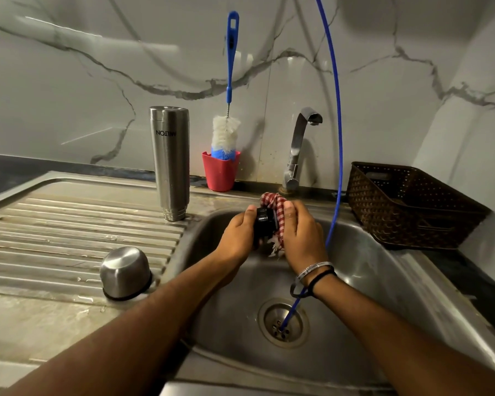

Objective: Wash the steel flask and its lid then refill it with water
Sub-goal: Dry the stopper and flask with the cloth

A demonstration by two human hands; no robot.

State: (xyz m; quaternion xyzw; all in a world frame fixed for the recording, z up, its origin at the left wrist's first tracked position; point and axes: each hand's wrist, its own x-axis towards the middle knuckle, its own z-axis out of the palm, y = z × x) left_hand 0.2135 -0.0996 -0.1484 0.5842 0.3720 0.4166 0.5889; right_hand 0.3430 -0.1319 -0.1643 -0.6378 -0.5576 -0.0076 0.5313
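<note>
Over the sink [383, 270], the left hand [237, 238] grips the black lid [265, 225] and the right hand [302, 235] holds a checked cloth [275, 207] against it; small, stiff, probably slippery, best held by its rim. The flask [170, 161] stands inverted on the table [40, 318]

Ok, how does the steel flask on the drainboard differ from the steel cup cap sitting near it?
The steel flask is tall and slim, while the steel cup cap is short and dome-shaped. The flask stands by the back wall; the cap sits nearer the front. The flask carries upside-down lettering; the cap is plain, with a black rim at its base. Both are brushed steel, rest mouth-down on the drainboard, and neither hand touches them.
</note>
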